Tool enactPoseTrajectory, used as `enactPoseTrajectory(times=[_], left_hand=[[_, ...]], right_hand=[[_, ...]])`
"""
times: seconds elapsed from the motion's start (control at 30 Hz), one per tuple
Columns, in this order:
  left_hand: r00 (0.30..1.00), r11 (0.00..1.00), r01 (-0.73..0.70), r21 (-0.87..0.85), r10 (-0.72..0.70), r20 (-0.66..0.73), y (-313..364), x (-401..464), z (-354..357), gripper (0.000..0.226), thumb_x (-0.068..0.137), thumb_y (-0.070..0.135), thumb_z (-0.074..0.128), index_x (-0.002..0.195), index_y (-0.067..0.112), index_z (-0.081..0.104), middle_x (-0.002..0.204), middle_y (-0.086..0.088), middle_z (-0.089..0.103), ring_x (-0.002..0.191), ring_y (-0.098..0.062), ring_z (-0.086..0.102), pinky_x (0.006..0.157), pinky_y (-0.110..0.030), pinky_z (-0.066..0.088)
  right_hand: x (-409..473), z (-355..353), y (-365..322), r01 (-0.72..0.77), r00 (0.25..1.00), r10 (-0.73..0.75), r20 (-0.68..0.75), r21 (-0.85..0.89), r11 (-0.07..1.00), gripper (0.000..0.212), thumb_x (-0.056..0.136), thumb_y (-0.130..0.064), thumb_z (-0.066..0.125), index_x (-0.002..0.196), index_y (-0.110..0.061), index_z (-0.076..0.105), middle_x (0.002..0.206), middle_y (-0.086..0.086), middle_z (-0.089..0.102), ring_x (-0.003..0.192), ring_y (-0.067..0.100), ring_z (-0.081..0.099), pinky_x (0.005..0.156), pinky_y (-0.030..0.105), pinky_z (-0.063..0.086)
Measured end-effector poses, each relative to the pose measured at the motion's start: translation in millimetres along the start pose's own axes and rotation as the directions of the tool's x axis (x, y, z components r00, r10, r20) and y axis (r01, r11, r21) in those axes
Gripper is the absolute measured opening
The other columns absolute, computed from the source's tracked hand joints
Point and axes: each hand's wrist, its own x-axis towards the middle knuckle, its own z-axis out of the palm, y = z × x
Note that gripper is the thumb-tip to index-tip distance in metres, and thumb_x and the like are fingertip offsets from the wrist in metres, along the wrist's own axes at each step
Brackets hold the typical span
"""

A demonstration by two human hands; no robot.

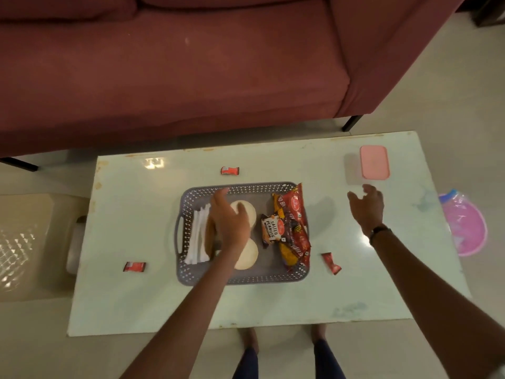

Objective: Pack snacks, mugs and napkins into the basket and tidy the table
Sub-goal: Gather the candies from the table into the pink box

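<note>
Room: pale tiled floor, with a maroon sofa standing just behind a pale green tabletop.
Basket: a grey perforated basket sits near the middle of the tabletop, its handle on the left side.
Napkins: a white stack of napkins lies along the basket's left wall.
Mugs: two pale round mugs inside the basket, the far mug and the near mug, both partly hidden by the left forearm.
Snacks: red and orange snack packets fill the basket's right side, one marked salted peanuts.
Loose wrappers: three small red sachets lie on the tabletop outside the basket, one beyond it, one to its left, one to its right.
Left hand: the left hand hangs over the basket above the far mug, fingers loosely spread and holding nothing visible.
Right hand: the right hand is raised over bare tabletop right of the basket, fingers curled and apart, empty; a dark band circles its wrist.
Pink box: a pink lidded container sits at the far right of the tabletop, just beyond the right hand.
Floor: a pink bag lies beside the tabletop's right edge.
</note>
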Motion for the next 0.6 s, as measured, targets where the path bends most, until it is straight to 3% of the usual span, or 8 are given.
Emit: enactPoseTrajectory(times=[0.1, 0.2, 0.3, 0.43, 0.6], left_hand=[[0.994, 0.987, 0.015, -0.157, 0.002, 0.113, 42.4, -18.7, 54.0, 0.040, 0.089, 0.007, 0.052, 0.128, 0.008, 0.044, 0.130, -0.008, 0.048, 0.117, -0.017, 0.048, 0.102, -0.035, 0.043], [0.981, 0.949, 0.114, -0.293, -0.062, 0.182, 71.8, -36.5, 103.6, 0.038, 0.088, 0.003, 0.050, 0.125, 0.007, 0.047, 0.129, -0.010, 0.051, 0.103, -0.010, 0.050, 0.090, -0.027, 0.046], [0.966, 0.909, 0.203, -0.364, -0.125, 0.226, 88.4, -50.6, 140.6, 0.036, 0.087, 0.002, 0.051, 0.123, 0.007, 0.048, 0.130, -0.009, 0.052, 0.101, -0.013, 0.053, 0.078, -0.017, 0.043], [0.933, 0.850, 0.319, -0.420, -0.202, 0.299, 92.2, -59.4, 169.8, 0.037, 0.089, 0.003, 0.050, 0.125, 0.009, 0.048, 0.133, -0.007, 0.051, 0.111, -0.024, 0.057, 0.086, -0.030, 0.047], [0.907, 0.845, 0.375, -0.381, -0.249, 0.340, 73.8, -59.8, 189.0, 0.038, 0.090, 0.005, 0.050, 0.128, 0.009, 0.046, 0.136, -0.006, 0.049, 0.114, -0.024, 0.056, 0.094, -0.033, 0.048]], right_hand=[[36.4, -20.4, 1.8, 0.068, 0.997, -0.071, -0.012, -0.178, 0.982, 0.061, 0.088, -0.019, 0.059, 0.138, 0.003, 0.032, 0.141, 0.027, 0.035, 0.128, 0.044, 0.035, 0.109, 0.045, 0.027], [67.7, -28.6, 1.7, 0.103, 0.995, -0.103, 0.014, -0.259, 0.960, 0.073, 0.086, -0.026, 0.062, 0.143, -0.001, 0.022, 0.144, 0.025, 0.030, 0.130, 0.045, 0.032, 0.107, 0.048, 0.030], [95.7, -25.9, 0.2, 0.112, 0.993, -0.092, 0.079, -0.312, 0.943, 0.087, 0.084, -0.035, 0.065, 0.147, -0.009, 0.012, 0.149, 0.024, 0.022, 0.134, 0.045, 0.027, 0.107, 0.051, 0.032], [130.2, -17.7, -1.6, 0.125, 0.990, -0.092, 0.107, -0.360, 0.924, 0.090, 0.080, -0.042, 0.067, 0.147, -0.018, 0.012, 0.148, 0.021, 0.026, 0.131, 0.044, 0.033, 0.103, 0.055, 0.037], [138.1, -15.0, 2.9, 0.140, 0.988, -0.088, 0.130, -0.477, 0.868, 0.083, 0.080, -0.040, 0.064, 0.146, -0.019, 0.018, 0.136, 0.021, 0.038, 0.123, 0.041, 0.041, 0.098, 0.048, 0.040]])
